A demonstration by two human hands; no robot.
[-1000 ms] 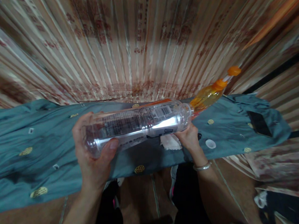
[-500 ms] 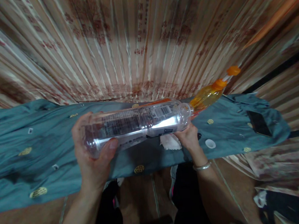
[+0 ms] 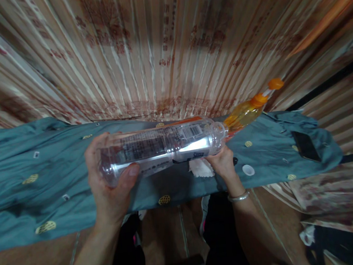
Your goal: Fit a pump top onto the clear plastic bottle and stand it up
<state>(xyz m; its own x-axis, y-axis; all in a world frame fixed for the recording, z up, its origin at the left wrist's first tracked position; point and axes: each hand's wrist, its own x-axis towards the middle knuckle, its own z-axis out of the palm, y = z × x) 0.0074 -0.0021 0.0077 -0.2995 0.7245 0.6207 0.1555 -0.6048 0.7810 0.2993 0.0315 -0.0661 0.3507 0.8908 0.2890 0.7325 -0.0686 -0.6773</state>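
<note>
- Clear bottle (image 3: 165, 143): held lengthwise over the cloth (image 3: 65, 167), its mouth end toward the right.
- Left hand (image 3: 108, 184): wrapped round the clear bottle's base, thumb on the near side.
- Right hand (image 3: 224, 161): at the clear bottle's mouth end (its fingers are hidden, so I cannot tell its grip).
- Yellow bottle (image 3: 244, 114): beyond the clear bottle's mouth, slanting away; contact is unclear.
- Tissue (image 3: 202, 168): on the clear bottle's near side; lid (image 3: 248, 170) and phone (image 3: 306, 146) to its right.
- Step, I judge: lining up the two bottles; the next move calls for steady hands.
</note>
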